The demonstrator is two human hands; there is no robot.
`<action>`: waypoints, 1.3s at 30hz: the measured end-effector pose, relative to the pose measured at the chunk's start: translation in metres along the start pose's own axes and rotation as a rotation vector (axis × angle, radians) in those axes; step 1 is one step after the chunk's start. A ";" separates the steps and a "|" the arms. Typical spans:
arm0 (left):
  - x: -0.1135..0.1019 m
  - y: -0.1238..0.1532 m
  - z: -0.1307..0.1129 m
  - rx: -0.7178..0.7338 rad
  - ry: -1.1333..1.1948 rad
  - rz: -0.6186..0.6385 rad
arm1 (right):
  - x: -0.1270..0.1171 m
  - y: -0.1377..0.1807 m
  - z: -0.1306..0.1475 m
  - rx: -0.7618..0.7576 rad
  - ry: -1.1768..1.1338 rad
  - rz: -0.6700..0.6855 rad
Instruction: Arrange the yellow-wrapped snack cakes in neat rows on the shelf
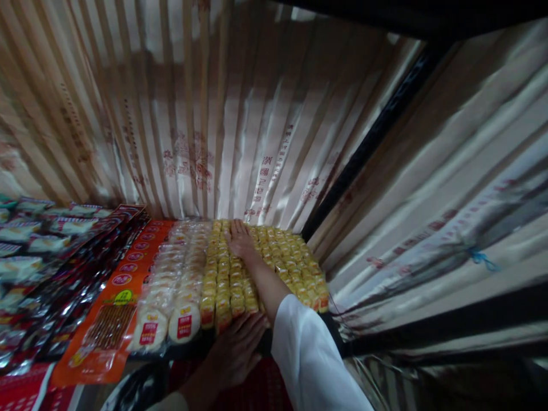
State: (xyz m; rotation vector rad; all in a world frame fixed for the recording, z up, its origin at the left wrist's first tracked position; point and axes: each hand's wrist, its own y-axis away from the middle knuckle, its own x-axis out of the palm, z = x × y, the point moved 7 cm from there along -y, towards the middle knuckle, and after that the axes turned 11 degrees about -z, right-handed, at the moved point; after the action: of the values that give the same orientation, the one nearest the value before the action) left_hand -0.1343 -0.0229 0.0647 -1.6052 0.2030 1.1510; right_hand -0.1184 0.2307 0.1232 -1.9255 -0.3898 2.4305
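Observation:
Rows of small yellow snack packs (222,274) lie flat on a shelf. My right hand (240,240) reaches far in and rests flat on top of these packs near the back, fingers stretched out. My left hand (237,349) presses against the front ends of the yellow rows, fingers spread. A white sleeve (308,354) covers my right forearm. Rows of round pale cake packs (171,291) with red labels lie just left of the yellow packs.
Orange flat packets (115,308) lie left of the pale cakes, then dark red and black packets (64,285). Tall upright cellophane bags (192,114) line the back and the right side (428,200). A dark upright post (368,142) stands between them.

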 end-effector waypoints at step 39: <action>0.000 -0.006 -0.006 0.051 -0.150 0.140 | -0.038 0.074 -0.099 0.183 0.089 -0.060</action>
State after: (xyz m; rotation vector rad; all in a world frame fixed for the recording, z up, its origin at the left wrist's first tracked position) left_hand -0.1266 -0.0258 0.0685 -1.4710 0.2480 1.3574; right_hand -0.0038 0.1709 0.1240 -1.9069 -0.2105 2.2472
